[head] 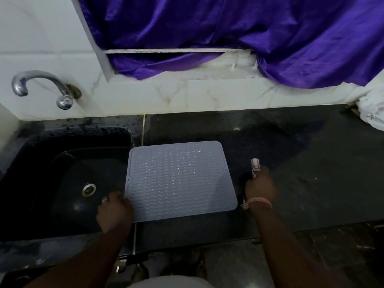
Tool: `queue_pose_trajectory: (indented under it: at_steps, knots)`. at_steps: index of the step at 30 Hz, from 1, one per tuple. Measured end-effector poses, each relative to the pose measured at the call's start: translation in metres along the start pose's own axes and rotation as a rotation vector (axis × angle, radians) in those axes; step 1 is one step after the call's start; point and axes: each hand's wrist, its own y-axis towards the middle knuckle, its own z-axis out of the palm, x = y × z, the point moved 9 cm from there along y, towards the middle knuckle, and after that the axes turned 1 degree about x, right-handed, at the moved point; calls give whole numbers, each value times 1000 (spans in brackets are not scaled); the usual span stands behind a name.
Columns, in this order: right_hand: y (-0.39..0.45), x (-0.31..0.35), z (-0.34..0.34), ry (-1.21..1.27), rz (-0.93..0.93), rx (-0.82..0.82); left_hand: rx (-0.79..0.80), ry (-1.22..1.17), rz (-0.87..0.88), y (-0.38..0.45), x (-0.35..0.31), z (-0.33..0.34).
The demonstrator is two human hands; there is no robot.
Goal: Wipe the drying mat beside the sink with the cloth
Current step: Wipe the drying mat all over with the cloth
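— Hands first: what do I log?
— Left hand (115, 212) pinches the drying mat (180, 179) at its near-left edge, beside the sink (62, 183). Right hand (260, 187), fisted on the cloth (255, 166), sits off the mat. I judge wiping not yet begun.

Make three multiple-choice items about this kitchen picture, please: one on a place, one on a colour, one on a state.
1. Where does the drying mat lie?
A. inside the sink
B. on the dark counter, right of the sink
C. on the floor

2. What colour is the draped fabric above the counter?
A. purple
B. green
C. yellow

3. What is the right hand doing?
A. resting flat and open
B. turning the tap
C. gripping a cloth

Answers: 1 B, the mat sits on the counter with its left edge at the sink. 2 A, the folds are plainly purple. 3 C, the cloth sticks out of its closed grip, off the mat.
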Motion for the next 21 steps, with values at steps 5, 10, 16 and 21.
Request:
queue_pose_trajectory:
  at_steps: [5,10,16,21]
  knots:
    - [-45,36,18,646,101,55,98,-368,122,-12,-59,8]
    - [-104,79,88,1317,410,712,913,-961,-125,-72,-162,62]
    - [-104,87,91,880,69,635,830,-1156,-210,-71,-172,70]
    - [-129,102,117,1116,149,1072,1058,-1166,-197,-73,-181,83]
